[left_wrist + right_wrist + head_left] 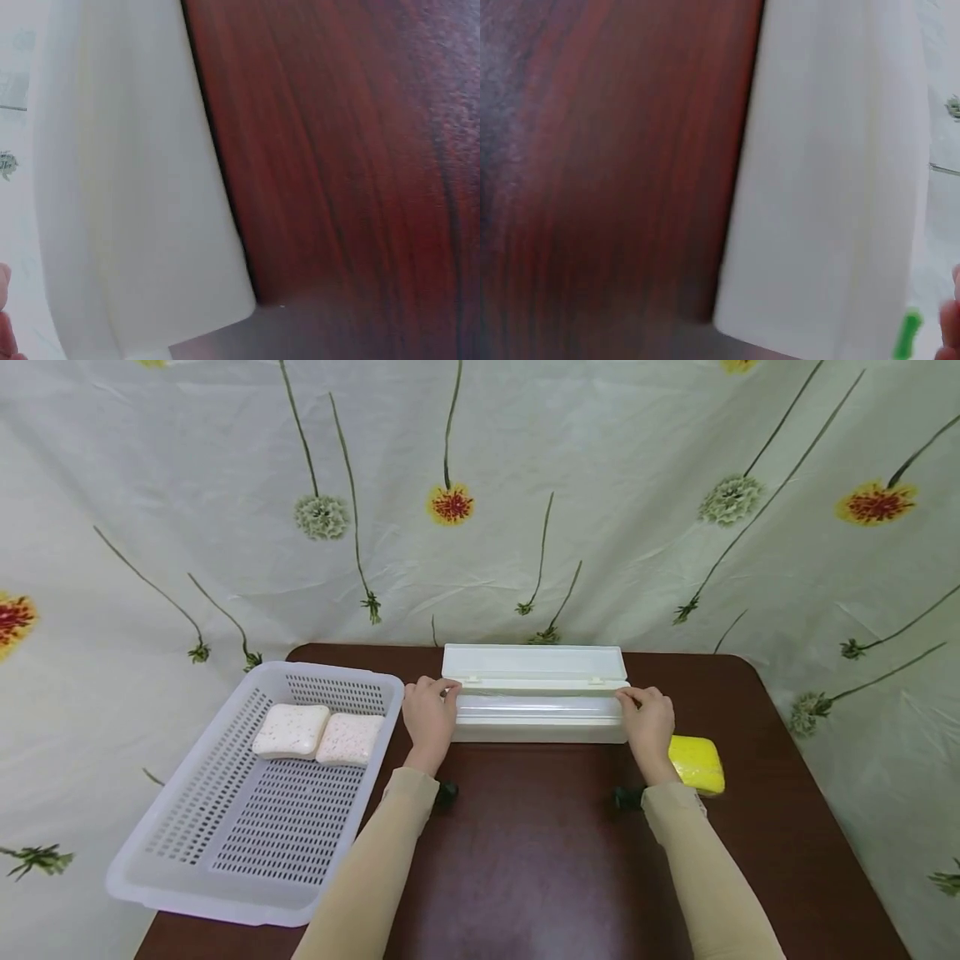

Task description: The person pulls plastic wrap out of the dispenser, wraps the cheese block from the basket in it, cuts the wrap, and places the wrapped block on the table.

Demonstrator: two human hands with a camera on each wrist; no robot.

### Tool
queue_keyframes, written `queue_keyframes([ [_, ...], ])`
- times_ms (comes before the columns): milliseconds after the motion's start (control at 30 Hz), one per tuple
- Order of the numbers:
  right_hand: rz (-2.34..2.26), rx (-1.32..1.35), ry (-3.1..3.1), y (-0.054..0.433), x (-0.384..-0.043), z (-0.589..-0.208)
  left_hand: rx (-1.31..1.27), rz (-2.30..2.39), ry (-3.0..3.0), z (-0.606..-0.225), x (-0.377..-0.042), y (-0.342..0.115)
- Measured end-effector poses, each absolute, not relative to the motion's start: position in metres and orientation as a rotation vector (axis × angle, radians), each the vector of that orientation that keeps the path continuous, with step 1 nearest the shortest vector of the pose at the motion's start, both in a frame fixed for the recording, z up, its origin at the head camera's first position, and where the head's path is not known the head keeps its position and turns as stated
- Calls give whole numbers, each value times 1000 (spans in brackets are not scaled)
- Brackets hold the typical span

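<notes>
A white cling film dispenser (540, 732) stands near the table's back edge, its lid (532, 660) raised. Clear cling film (536, 706) stretches across its opening. At the dispenser's left end, my left hand (431, 714) pinches the film between thumb and fingers. My right hand (649, 722) pinches the film at the right end. In the left wrist view, the dispenser's front wall (165, 225) fills the middle, with only fingertips (6, 330) at the edge. The right wrist view shows the same wall (810, 210) and a small blurred green piece (907, 334) beside the fingertips (950, 326).
A white perforated plastic basket (345, 868) sits at the left, holding two pale speckled sponge-like blocks (292, 731). Beside my right wrist lies a shiny yellow block (696, 762), partly hidden by the arm. A flowered curtain (600, 527) hangs behind the dark brown table (532, 860).
</notes>
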State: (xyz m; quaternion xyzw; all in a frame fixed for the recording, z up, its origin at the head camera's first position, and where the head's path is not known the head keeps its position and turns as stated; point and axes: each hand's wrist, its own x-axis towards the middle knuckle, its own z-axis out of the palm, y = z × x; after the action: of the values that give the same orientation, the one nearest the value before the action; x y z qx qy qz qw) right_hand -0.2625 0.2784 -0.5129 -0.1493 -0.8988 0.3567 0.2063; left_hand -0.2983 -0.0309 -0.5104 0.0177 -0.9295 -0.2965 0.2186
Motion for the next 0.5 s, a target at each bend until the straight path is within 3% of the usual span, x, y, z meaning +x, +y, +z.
queue_keyframes([
  [267,1156,-453,-2435,278,-264,-496,152,-1075,-2554,-493,-302,-29],
  [500,1362,-470,-2299,281,-266,-480,41,-1347,-2374,-472,-300,-28],
])
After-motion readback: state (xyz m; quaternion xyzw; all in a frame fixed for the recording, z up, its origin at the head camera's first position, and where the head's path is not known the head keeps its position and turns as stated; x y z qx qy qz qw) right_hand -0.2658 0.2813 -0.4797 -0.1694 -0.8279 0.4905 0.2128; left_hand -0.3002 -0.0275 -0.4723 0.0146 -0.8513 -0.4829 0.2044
